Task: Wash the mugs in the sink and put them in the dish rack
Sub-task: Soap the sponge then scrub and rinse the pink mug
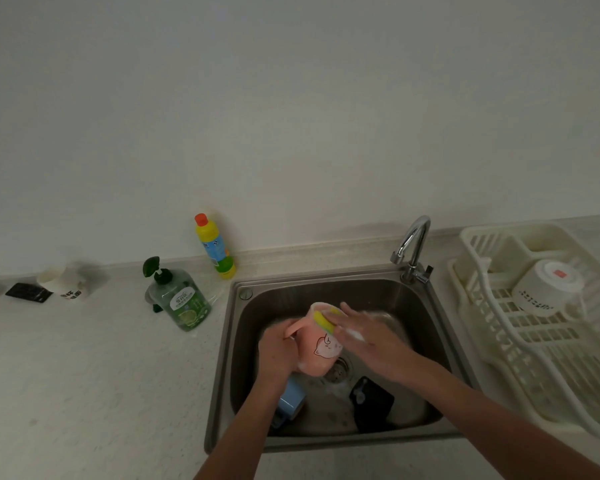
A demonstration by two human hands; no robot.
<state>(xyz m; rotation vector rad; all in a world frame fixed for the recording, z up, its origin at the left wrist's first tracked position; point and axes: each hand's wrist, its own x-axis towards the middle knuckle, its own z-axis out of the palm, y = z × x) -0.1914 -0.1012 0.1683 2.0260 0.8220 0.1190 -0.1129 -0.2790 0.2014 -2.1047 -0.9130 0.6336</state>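
Over the steel sink (291, 289) my left hand (278, 351) grips a pink mug (323, 348) with a cartoon face by its handle, tilted with the mouth away from me. My right hand (364, 337) holds a yellow sponge (323, 319) at the mug's rim, fingers soapy. On the sink floor lie a blue mug (291, 400), partly under my left forearm, and a black mug (371, 403). A white mug (548, 285) sits upside down in the white dish rack (534, 358) at the right.
The chrome tap (413, 251) stands at the sink's back right corner. On the counter to the left stand a green soap pump bottle (181, 299) and a yellow bottle with a red cap (215, 247). Farther left lie a white mug (66, 282) and a black object (28, 292).
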